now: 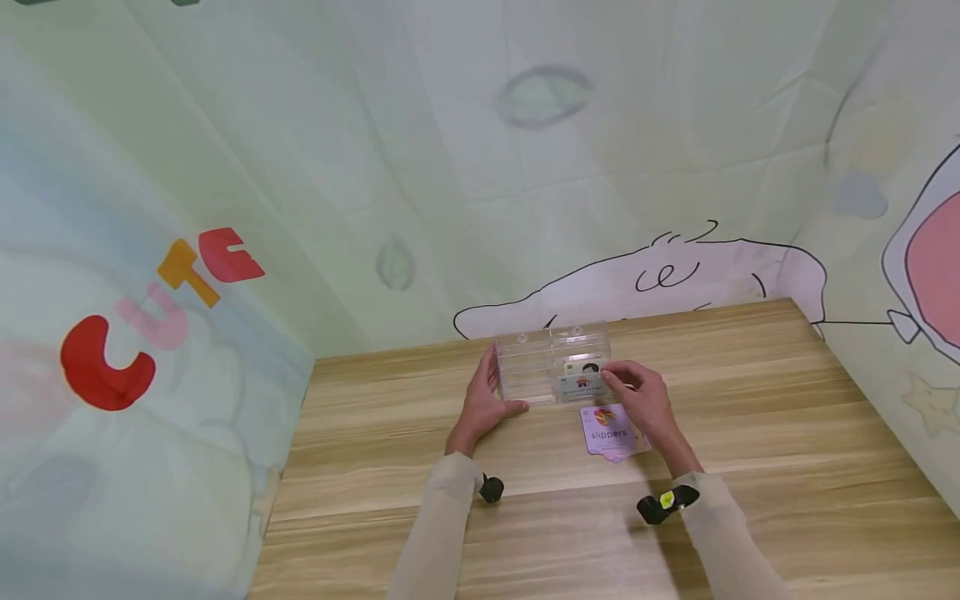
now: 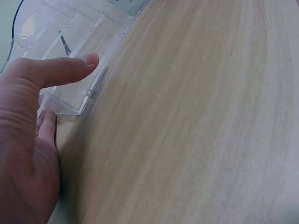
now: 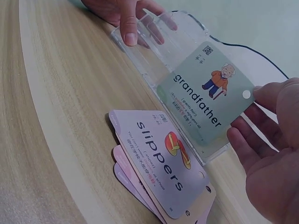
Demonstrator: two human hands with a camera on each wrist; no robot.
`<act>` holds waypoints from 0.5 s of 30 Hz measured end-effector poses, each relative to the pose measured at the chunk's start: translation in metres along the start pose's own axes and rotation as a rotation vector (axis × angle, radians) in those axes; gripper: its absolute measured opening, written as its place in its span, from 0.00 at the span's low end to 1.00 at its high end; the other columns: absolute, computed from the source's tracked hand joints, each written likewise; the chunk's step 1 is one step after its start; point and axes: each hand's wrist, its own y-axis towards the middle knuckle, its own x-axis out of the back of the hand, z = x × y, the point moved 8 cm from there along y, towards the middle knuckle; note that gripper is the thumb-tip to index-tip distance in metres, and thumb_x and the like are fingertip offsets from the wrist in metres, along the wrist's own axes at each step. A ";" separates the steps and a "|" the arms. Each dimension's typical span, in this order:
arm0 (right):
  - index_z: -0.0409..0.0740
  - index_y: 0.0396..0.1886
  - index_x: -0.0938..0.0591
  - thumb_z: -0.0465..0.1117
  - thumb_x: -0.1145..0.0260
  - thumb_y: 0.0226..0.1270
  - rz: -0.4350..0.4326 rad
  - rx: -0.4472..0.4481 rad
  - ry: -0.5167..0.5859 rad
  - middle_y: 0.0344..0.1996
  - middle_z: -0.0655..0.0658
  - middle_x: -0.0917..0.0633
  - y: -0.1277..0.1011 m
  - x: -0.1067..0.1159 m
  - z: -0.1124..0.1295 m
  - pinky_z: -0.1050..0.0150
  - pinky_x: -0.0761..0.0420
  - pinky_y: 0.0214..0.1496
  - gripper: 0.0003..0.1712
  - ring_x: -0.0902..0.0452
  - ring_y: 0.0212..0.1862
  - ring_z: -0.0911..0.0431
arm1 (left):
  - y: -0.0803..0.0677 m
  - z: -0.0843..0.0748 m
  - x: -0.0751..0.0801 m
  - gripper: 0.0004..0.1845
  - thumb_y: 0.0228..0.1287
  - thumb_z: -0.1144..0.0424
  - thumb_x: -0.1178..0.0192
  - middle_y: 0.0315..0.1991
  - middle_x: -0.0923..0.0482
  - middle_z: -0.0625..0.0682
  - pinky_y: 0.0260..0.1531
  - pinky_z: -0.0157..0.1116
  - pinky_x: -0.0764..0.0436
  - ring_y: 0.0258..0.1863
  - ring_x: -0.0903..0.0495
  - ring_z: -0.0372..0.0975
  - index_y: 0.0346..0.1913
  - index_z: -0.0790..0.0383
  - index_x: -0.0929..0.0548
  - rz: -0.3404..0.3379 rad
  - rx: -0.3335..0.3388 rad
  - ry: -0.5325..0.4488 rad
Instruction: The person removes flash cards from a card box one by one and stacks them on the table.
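A clear plastic box (image 1: pixel 551 360) with dividers lies on the wooden table (image 1: pixel 750 433). My left hand (image 1: pixel 495 392) holds its left end, thumb on the front wall; the left wrist view shows the same hand (image 2: pixel 70 88) on the box (image 2: pixel 79 37). My right hand (image 1: pixel 622 379) pinches a green "grandfather" card (image 3: pixel 210 91) by its corner near the punched hole. The card stands tilted in the right part of the box (image 3: pixel 154 51). A small stack of cards topped by a "slippers" card (image 3: pixel 163 161) lies in front of the box, under my right wrist.
Printed fabric walls (image 1: pixel 187 275) close in the table at the back and on both sides. The box sits near the back wall. Bare wood (image 2: pixel 196 121) stretches in front of the stack towards me.
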 end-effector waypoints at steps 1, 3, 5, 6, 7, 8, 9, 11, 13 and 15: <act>0.37 0.55 0.15 0.43 0.34 0.78 0.001 0.006 0.008 0.53 0.37 0.14 0.000 0.000 0.000 0.70 0.20 0.52 0.16 0.18 0.55 0.46 | 0.000 0.000 0.000 0.68 0.44 0.69 0.16 0.81 0.44 0.58 0.77 0.39 0.39 0.79 0.42 0.47 0.84 0.57 0.51 -0.001 0.001 0.001; 0.37 0.54 0.15 0.43 0.34 0.78 0.000 0.017 0.020 0.53 0.37 0.14 -0.001 -0.001 0.000 0.73 0.20 0.51 0.16 0.18 0.56 0.46 | 0.000 0.000 0.000 0.68 0.43 0.70 0.15 0.81 0.44 0.59 0.77 0.38 0.38 0.79 0.41 0.47 0.84 0.57 0.51 0.000 0.001 -0.007; 0.37 0.54 0.14 0.43 0.34 0.77 -0.002 0.031 0.034 0.53 0.37 0.13 -0.001 -0.001 0.000 0.74 0.20 0.51 0.16 0.18 0.56 0.46 | 0.000 0.000 0.000 0.68 0.43 0.71 0.15 0.81 0.44 0.59 0.77 0.37 0.39 0.79 0.41 0.47 0.84 0.57 0.51 0.000 0.003 -0.011; 0.36 0.54 0.14 0.43 0.34 0.77 -0.002 0.036 0.040 0.52 0.37 0.13 -0.001 -0.001 0.000 0.75 0.20 0.52 0.15 0.18 0.56 0.46 | 0.000 0.000 0.000 0.68 0.42 0.71 0.15 0.81 0.44 0.58 0.77 0.37 0.39 0.79 0.41 0.47 0.84 0.57 0.51 0.000 0.003 -0.011; 0.36 0.53 0.14 0.43 0.34 0.77 -0.002 0.041 0.047 0.52 0.37 0.13 -0.001 -0.001 0.000 0.75 0.20 0.52 0.15 0.18 0.56 0.46 | 0.000 0.000 0.000 0.69 0.42 0.71 0.15 0.81 0.44 0.58 0.76 0.37 0.39 0.79 0.41 0.46 0.84 0.57 0.51 -0.001 0.003 -0.011; 0.36 0.53 0.14 0.43 0.34 0.77 -0.002 0.044 0.050 0.52 0.37 0.13 -0.001 -0.001 0.000 0.76 0.20 0.52 0.15 0.18 0.56 0.46 | 0.000 0.000 0.000 0.69 0.42 0.71 0.15 0.81 0.44 0.58 0.76 0.37 0.39 0.79 0.41 0.46 0.84 0.57 0.51 -0.001 0.002 -0.012; 0.37 0.53 0.14 0.42 0.34 0.77 -0.003 0.047 0.053 0.52 0.38 0.13 -0.001 -0.001 0.000 0.76 0.20 0.52 0.15 0.18 0.57 0.46 | 0.000 0.000 0.000 0.68 0.42 0.71 0.15 0.81 0.44 0.59 0.77 0.37 0.39 0.79 0.41 0.47 0.84 0.57 0.51 -0.002 0.001 -0.012; 0.37 0.53 0.14 0.42 0.34 0.78 -0.002 0.051 0.062 0.52 0.38 0.13 -0.001 0.000 0.001 0.76 0.20 0.53 0.14 0.18 0.57 0.46 | 0.000 -0.001 0.000 0.68 0.42 0.71 0.15 0.81 0.44 0.59 0.77 0.38 0.39 0.79 0.41 0.47 0.84 0.57 0.51 -0.004 -0.002 -0.014; 0.37 0.53 0.15 0.42 0.34 0.78 -0.002 0.054 0.066 0.53 0.38 0.14 -0.002 0.000 0.003 0.76 0.19 0.53 0.14 0.19 0.58 0.47 | 0.000 -0.001 0.000 0.68 0.42 0.71 0.16 0.81 0.44 0.59 0.77 0.38 0.39 0.79 0.41 0.47 0.84 0.57 0.51 -0.005 -0.003 -0.016; 0.37 0.54 0.15 0.42 0.35 0.78 -0.004 0.060 0.068 0.53 0.38 0.14 -0.003 0.001 0.005 0.76 0.19 0.53 0.15 0.19 0.58 0.47 | 0.000 -0.001 0.000 0.68 0.42 0.71 0.16 0.81 0.44 0.59 0.77 0.39 0.38 0.79 0.41 0.47 0.84 0.57 0.50 -0.004 -0.002 -0.018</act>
